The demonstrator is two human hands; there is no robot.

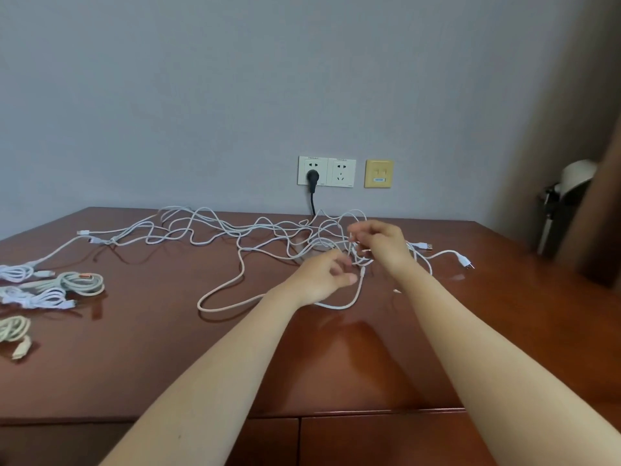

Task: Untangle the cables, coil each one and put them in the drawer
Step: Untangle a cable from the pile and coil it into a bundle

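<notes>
A tangle of white cables (pixel 235 230) sprawls across the back of the brown wooden desk (pixel 168 348). My left hand (pixel 322 275) is over the knot at the tangle's right part, fingers curled on a white strand. My right hand (pixel 379 242) is just behind it, pinching a cable end between thumb and fingertips. A long loop (pixel 235 290) trails toward me on the left. Loose plug ends (pixel 465 262) lie to the right of my hands. Several coiled cables (pixel 50 287) sit at the desk's left edge.
Wall sockets (pixel 326 171) with a black plug (pixel 313 178) and its black cord are behind the desk, beside a yellow wall plate (pixel 378 173). A drawer front (pixel 369 442) shows below the desk's near edge. A lamp (pixel 571 183) and a brown curtain stand at right.
</notes>
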